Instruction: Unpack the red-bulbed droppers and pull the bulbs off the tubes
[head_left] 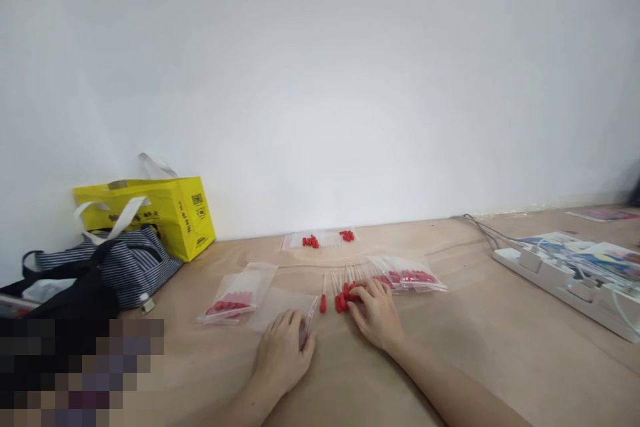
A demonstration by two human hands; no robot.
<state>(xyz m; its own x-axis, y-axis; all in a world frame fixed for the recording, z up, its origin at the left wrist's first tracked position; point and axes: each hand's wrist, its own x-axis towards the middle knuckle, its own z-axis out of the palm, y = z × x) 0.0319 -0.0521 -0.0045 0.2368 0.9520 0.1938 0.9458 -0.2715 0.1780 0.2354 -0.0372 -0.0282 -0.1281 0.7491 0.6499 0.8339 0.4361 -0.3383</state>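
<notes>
My left hand is curled at the edge of a clear zip bag lying flat, its edge between thumb and fingers. Just right of that bag, a single glass dropper with a red rubber bulb lies with its thin tube pointing away. My right hand is closed over a small group of similar droppers, fingers on the red bulbs; which ones it grips is partly hidden. Filled zip bags of red-bulbed droppers lie on both sides, one group at the left and another at the right.
Near the wall, more red bulbs lie on clear plastic. A yellow shopping bag, a striped bag and a small bottle stand left. On the right are a white power strip with cables and printed sheets.
</notes>
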